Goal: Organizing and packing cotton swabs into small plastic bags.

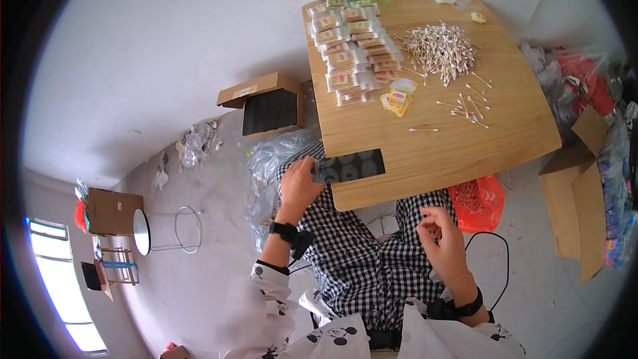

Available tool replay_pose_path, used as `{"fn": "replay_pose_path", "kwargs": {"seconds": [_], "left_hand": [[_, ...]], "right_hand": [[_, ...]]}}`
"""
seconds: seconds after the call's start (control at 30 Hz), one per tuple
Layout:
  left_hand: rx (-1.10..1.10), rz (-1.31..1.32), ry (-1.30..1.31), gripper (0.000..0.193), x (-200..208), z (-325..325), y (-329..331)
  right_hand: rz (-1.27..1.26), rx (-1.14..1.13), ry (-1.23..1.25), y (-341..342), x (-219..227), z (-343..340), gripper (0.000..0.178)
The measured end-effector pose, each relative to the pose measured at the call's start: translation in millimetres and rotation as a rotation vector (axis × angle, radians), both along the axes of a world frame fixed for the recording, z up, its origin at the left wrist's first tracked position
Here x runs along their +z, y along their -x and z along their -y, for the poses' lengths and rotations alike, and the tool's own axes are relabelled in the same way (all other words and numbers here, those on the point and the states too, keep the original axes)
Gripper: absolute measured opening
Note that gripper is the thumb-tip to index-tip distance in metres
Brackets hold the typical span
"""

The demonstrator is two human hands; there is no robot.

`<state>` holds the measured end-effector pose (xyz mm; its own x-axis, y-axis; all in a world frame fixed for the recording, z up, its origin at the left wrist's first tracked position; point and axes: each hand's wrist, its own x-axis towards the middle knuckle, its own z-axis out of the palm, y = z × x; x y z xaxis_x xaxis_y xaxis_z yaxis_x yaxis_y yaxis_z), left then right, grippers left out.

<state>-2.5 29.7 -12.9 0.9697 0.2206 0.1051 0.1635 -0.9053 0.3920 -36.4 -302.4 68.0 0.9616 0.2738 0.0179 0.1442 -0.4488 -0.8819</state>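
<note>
My left hand (300,186) is closed on the left end of a flat black panel with pale round shapes (359,165). Clear plastic shows at the gripped end, and the panel's other end overlaps the table's near left corner. Above my right thigh, my right hand (444,242) hovers with loosely bent fingers, thumb apart, and nothing visible in it. On the wooden table (412,166) lie a heap of loose cotton swabs (442,53), several stray swabs (470,110), rows of small packs of cotton swabs (349,53) and some yellow printed cards (397,101).
An open cardboard box with black contents (269,112) stands left of the table. Clear plastic bags (266,169) lie by my left leg. Under the near right edge is a red bag of small pieces (477,203). Another open carton (565,206) stands at right.
</note>
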Motion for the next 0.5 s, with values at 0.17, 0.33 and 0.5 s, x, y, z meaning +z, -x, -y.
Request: {"fn": "replay_pose_path", "kwargs": {"seconds": [0.17,0.33,0.5], "left_hand": [[-0.180,-0.074,-0.111,0.061,13,2,-9],[-0.223,-0.144,0.005,0.076,40,14,-14],[-0.318,-0.158,0.196,0.076,49,-1,-8]], "right_hand": [[-0.024,0.018,-0.009,-7,0,1,0.029],[-0.074,0.137,-0.011,-20,-2,6,0.033],[-0.005,0.131,0.060,-67,-19,13,0.031]]}}
